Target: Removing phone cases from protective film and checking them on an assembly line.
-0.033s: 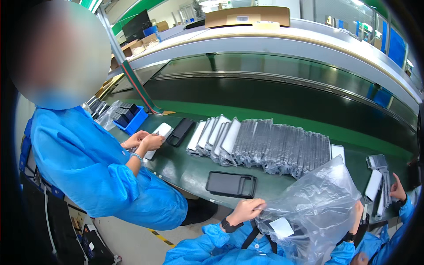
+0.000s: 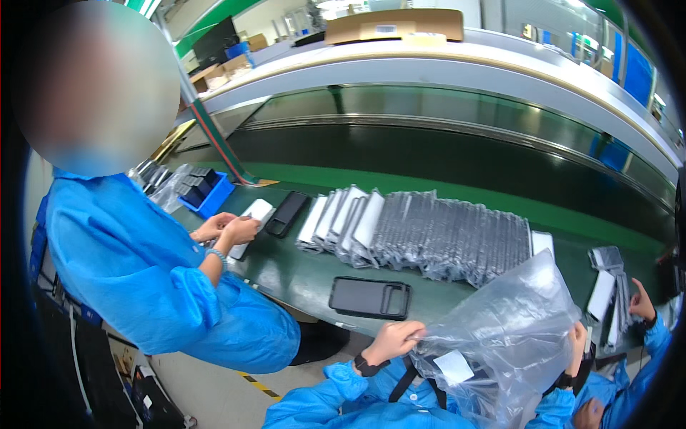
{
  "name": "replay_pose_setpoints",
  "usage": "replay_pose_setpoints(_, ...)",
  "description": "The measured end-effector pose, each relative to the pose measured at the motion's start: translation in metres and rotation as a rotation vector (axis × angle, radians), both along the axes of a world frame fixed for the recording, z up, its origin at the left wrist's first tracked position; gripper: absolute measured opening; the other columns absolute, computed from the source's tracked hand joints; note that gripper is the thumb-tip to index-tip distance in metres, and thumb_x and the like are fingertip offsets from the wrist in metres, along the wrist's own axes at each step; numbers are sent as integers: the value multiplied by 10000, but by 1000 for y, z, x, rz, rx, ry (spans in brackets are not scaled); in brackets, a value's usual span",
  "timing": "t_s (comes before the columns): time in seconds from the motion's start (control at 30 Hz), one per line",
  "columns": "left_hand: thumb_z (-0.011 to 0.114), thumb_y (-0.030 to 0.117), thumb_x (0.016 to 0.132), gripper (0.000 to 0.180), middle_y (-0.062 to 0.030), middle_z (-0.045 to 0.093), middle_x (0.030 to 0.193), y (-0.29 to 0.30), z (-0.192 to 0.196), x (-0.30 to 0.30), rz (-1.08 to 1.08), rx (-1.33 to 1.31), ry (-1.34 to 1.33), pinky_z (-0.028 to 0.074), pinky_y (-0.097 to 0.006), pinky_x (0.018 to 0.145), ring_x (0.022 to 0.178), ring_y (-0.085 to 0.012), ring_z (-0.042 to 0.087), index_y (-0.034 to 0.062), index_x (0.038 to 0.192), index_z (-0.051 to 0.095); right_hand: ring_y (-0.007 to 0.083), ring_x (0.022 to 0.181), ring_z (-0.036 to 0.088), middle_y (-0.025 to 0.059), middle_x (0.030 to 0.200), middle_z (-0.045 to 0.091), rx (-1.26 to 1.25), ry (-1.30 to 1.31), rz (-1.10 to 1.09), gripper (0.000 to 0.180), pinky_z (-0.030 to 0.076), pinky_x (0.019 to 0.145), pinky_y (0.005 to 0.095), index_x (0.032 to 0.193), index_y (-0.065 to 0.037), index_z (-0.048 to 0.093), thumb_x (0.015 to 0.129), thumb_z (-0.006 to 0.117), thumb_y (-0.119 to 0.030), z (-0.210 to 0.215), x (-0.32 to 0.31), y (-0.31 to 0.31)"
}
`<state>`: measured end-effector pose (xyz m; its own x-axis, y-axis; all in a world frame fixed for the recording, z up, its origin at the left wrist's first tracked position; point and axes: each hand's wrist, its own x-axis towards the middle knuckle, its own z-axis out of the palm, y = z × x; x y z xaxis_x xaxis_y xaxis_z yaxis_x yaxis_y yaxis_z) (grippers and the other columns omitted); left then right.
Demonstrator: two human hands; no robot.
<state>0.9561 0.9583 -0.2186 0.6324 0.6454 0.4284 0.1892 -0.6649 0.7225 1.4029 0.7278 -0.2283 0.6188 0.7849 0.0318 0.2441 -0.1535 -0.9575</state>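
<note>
A large clear plastic bag [image 2: 511, 325] is stretched between my two hands, with a white paper label [image 2: 454, 367] on its lower left. My left hand [image 2: 391, 342] pinches the bag's left edge. At the opposite side, my right hand [image 2: 576, 344] grips the right edge, its fingers partly hidden behind the film. Just beyond my left hand, a black rectangular tray-like case [image 2: 369, 297] with a cut-out at one end lies flat on the green table. Behind the bag runs a long row of thin items in clear wrap [image 2: 450, 232], packed upright side by side.
To the left, a person in a blue smock [image 2: 136, 264] holds a white flat item [image 2: 255, 212] beside another black case [image 2: 288, 213]. A blue bin [image 2: 214, 197] stands behind. At right, another person's hand [image 2: 642, 302] is near wrapped pieces [image 2: 607, 293]. A shelf [image 2: 429, 68] spans the back.
The whole view has shifted very slightly. Both hands keep the same hold on the bag.
</note>
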Motion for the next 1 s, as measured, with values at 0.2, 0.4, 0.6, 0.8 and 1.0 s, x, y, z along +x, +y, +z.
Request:
replay_pose_setpoints(0.2, 636, 73, 758, 151, -111, 643, 805, -13, 7, -7, 24, 62, -79, 496, -353, 584, 680, -292, 630, 51, 907, 622, 76, 726, 502, -11, 792, 567, 93, -243, -93, 155, 395, 648, 214, 923, 26, 609, 855, 622, -112, 32, 4, -32)
replay_pose_setpoints(0.4, 620, 19, 641, 240, -111, 612, 741, -25, 20, -11, -15, 136, -130, 468, -370, 544, 625, -307, 601, 38, 879, 586, 107, 843, 521, 46, 974, 578, 235, -311, -123, 236, 410, 742, 227, 1017, 65, 581, 877, 595, -125, 27, 20, -46)
replay_pose_setpoints(0.6, 651, 102, 636, 194, -54, 573, 674, -30, 34, -8, -53, 323, -77, 433, -321, 507, 544, -235, 551, 80, 811, 571, 214, 1017, 533, 141, 1095, 568, -113, -816, -149, 481, 380, 920, 326, 1165, 52, 530, 888, 576, -338, 61, 7, -35)
replay_pose_setpoints(0.8, 653, 144, 640, 161, -4, 507, 643, -25, 44, -3, -63, 637, 58, 401, -292, 475, 497, -172, 495, 113, 779, 578, 273, 1231, 425, 186, 1320, 446, -213, -505, 139, 640, 310, 1022, 340, 1344, 15, 354, 814, 596, -249, 86, -13, -5)
replay_pose_setpoints(1.0, 634, 105, 671, 197, 37, 431, 641, -16, 64, 11, -279, 877, 54, 371, -228, 467, 518, -105, 463, 183, 842, 574, 198, 889, 548, 145, 1005, 589, -395, -399, 70, 347, 432, 804, 300, 1103, 35, 547, 774, 581, -70, 63, 6, -11)
